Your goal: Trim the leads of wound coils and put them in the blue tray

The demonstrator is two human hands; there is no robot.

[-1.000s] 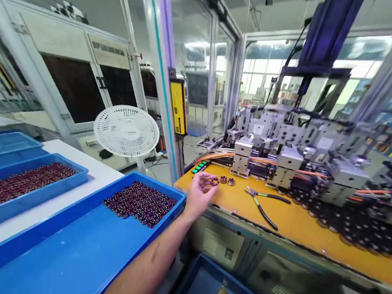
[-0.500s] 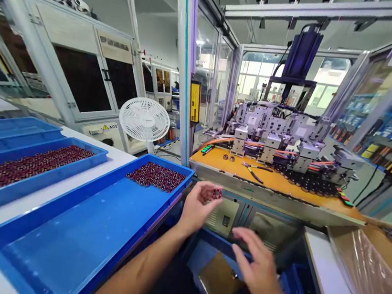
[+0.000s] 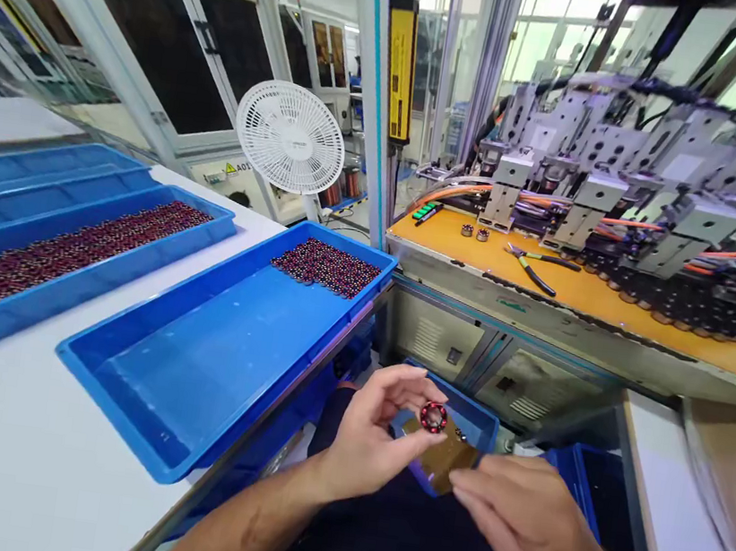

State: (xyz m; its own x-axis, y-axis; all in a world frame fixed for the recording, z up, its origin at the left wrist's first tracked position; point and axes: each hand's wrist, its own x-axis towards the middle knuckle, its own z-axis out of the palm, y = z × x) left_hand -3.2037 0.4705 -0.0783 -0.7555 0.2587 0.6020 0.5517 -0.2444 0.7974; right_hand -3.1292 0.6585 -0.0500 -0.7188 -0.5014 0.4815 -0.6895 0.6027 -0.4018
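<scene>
In my left hand (image 3: pixel 381 431) is a small ring-shaped stator (image 3: pixel 434 417) with red windings, pinched between thumb and fingers, its open face towards me. My right hand (image 3: pixel 519 512) is just to its right, slightly lower, with thumb and fingertips pressed together. What they hold, if anything, I cannot make out. Below and behind the hands lies a blue bin (image 3: pixel 481 420) with a brown sheet (image 3: pixel 452 458) in it. To the left, a long blue tray (image 3: pixel 208 354) carries many similar dark red stators (image 3: pixel 328 266), grouped at its far end.
Another blue tray (image 3: pixel 222 220) full of stators stands further left. A white fan (image 3: pixel 291 137) is behind the trays. On the orange machine bench (image 3: pixel 440 240) lie pliers (image 3: pixel 536 266), two loose rings (image 3: pixel 475 232) and rows of dark parts (image 3: pixel 676 303) below the winding heads.
My view has tipped downward. The left hand has brought the stator lower and turned its face to me. My right hand has gone from open fingers to a closed pinch, nearer the left hand.
</scene>
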